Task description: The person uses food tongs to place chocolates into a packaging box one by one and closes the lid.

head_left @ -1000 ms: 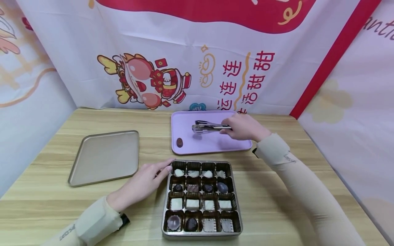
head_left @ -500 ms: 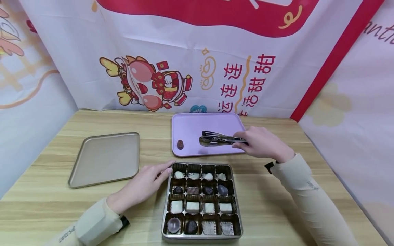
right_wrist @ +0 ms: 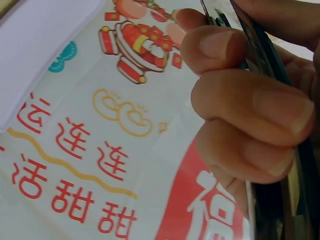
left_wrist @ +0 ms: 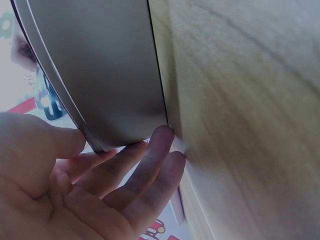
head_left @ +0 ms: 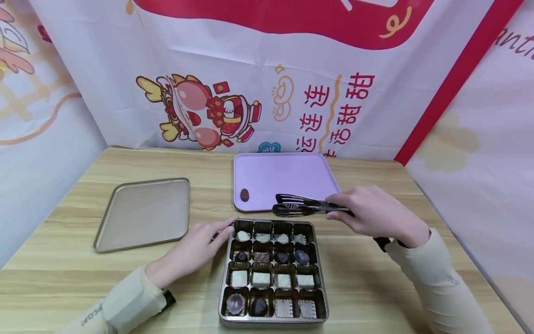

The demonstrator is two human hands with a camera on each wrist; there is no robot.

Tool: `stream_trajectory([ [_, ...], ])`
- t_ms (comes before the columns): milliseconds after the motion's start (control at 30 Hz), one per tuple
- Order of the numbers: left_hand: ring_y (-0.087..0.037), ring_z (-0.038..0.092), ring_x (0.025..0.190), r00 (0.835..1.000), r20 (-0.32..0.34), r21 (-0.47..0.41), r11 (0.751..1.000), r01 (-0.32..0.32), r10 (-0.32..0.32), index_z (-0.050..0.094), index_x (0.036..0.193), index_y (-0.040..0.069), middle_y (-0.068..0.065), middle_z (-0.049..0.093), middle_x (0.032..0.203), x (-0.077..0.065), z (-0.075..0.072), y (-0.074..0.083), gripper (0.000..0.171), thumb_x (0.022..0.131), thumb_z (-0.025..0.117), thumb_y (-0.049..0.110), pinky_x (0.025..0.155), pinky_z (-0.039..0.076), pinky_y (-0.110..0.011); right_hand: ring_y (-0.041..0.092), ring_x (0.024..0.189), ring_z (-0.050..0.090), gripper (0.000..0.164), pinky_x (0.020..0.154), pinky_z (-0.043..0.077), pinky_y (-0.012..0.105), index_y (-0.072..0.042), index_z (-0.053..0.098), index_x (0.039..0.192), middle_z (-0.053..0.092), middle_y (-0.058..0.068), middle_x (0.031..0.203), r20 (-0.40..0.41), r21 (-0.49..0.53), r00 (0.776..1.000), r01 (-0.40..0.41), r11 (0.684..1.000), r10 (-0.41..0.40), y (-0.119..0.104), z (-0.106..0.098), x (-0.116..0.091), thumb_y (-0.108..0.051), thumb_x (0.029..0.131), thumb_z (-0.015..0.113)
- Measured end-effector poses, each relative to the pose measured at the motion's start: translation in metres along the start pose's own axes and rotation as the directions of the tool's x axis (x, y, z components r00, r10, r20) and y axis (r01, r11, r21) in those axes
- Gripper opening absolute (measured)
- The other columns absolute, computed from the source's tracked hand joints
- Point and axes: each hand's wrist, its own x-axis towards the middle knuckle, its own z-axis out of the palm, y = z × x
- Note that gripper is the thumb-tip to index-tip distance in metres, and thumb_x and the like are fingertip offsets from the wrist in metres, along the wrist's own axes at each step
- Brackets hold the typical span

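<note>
A square metal chocolate box [head_left: 273, 323] stands at the front, its compartments holding white, brown and dark chocolates. My left hand [head_left: 200, 250] grips its far left corner, thumb at the rim and fingers bent round the corner in the left wrist view. My right hand [head_left: 375, 211] holds metal serving tongs [head_left: 298, 206], slotted ends pointing left, above the gap between the box and a lilac tray [head_left: 283, 174]. No chocolate shows between the tong ends. One oval brown chocolate [head_left: 244, 195] lies at the tray's near left corner. In the right wrist view, curled fingers [right_wrist: 250, 105] wrap the tong handles.
A flat beige-gold tray or lid [head_left: 143, 215] lies at the left on the wooden table [head_left: 208, 185]. Behind the table hangs a printed cloth [head_left: 233, 46] with a cartoon figure, and more cloth closes off both sides.
My right hand has drawn the tongs back from over the lilac tray, toward me and to the right. My left hand stays at the box corner; the brown chocolate has not moved.
</note>
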Motion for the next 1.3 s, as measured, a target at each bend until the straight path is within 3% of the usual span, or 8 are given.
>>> stream_trajectory([
  [67,-0.018,0.065,0.085,1.000,-0.010,0.004,1.000,-0.009,0.009,0.045,0.147,0.010,-0.008,0.058,0.071,0.000,0.000,-0.001,0.047,0.106,0.046,0.032,0.101,0.044,-0.047,-0.001,0.052,0.040,0.012,0.048,0.039,0.023,-0.017,0.065,0.092,0.044,-0.018,0.066,-0.009,0.003,1.000,0.023,1.000,-0.023,-0.003,-0.001,-0.005,-0.026,0.090,0.073],
  [133,-0.025,0.066,0.099,1.000,-0.012,0.006,1.000,-0.011,0.011,0.045,0.147,0.010,-0.019,0.068,0.101,0.001,0.001,-0.002,0.046,0.106,0.047,0.030,0.101,0.043,-0.047,-0.002,0.053,0.040,0.012,0.048,0.040,0.022,-0.018,0.064,0.090,0.045,-0.018,0.067,-0.006,0.013,0.999,0.048,0.999,-0.048,-0.005,-0.003,-0.010,-0.026,0.090,0.073],
  [233,-0.032,0.057,0.119,1.000,-0.021,0.007,1.000,-0.024,0.024,0.046,0.147,0.009,-0.020,0.051,0.138,0.001,0.001,-0.003,0.046,0.106,0.047,0.029,0.102,0.041,-0.049,-0.002,0.056,0.042,0.011,0.050,0.042,0.023,-0.019,0.065,0.093,0.047,-0.019,0.070,0.003,0.037,0.997,0.082,0.996,-0.082,-0.007,-0.005,-0.017,-0.025,0.089,0.074],
  [400,-0.034,0.057,0.118,0.999,-0.029,0.007,1.000,-0.030,0.030,0.046,0.146,0.010,-0.025,0.059,0.127,0.001,0.001,-0.004,0.046,0.105,0.048,0.029,0.102,0.041,-0.050,-0.005,0.059,0.045,0.014,0.053,0.046,0.022,-0.020,0.067,0.103,0.053,-0.020,0.075,0.004,0.086,0.990,0.137,0.987,-0.137,-0.014,-0.016,-0.024,-0.026,0.092,0.072],
  [533,-0.031,0.064,0.107,0.999,-0.020,0.008,1.000,-0.027,0.027,0.045,0.147,0.010,-0.024,0.066,0.096,0.002,0.001,-0.004,0.046,0.106,0.047,0.031,0.103,0.041,-0.049,-0.006,0.061,0.045,0.014,0.054,0.045,0.018,-0.020,0.066,0.103,0.053,-0.020,0.077,-0.016,0.126,0.974,0.225,0.966,-0.225,-0.022,-0.023,-0.027,-0.027,0.093,0.071],
  [633,-0.033,0.063,0.109,0.999,-0.025,0.010,0.999,-0.037,0.038,0.045,0.147,0.009,-0.024,0.066,0.098,0.002,0.000,-0.005,0.047,0.106,0.046,0.032,0.103,0.041,-0.049,-0.006,0.059,0.041,0.013,0.052,0.041,0.014,-0.020,0.062,0.096,0.046,-0.020,0.072,-0.017,0.130,0.960,0.280,0.951,-0.280,-0.029,-0.024,-0.028,-0.030,0.094,0.070],
  [800,-0.034,0.054,0.122,0.997,-0.042,0.003,0.998,-0.059,0.059,0.046,0.146,0.010,-0.019,0.051,0.139,0.003,0.000,-0.005,0.045,0.106,0.046,0.030,0.102,0.040,-0.050,-0.006,0.056,0.035,0.017,0.050,0.036,0.010,-0.020,0.059,0.092,0.042,-0.021,0.070,0.005,0.115,0.948,0.316,0.942,-0.319,-0.040,-0.025,-0.029,-0.035,0.095,0.067],
  [1300,-0.035,0.055,0.120,0.997,-0.036,0.007,0.998,-0.066,0.066,0.046,0.146,0.009,-0.021,0.051,0.138,0.004,0.002,-0.003,0.045,0.106,0.047,0.028,0.102,0.041,-0.050,-0.010,0.057,0.035,0.015,0.047,0.030,0.008,-0.022,0.059,0.097,0.044,-0.022,0.074,0.077,0.152,0.927,0.352,0.924,-0.366,-0.052,-0.023,-0.035,-0.035,0.096,0.065],
])
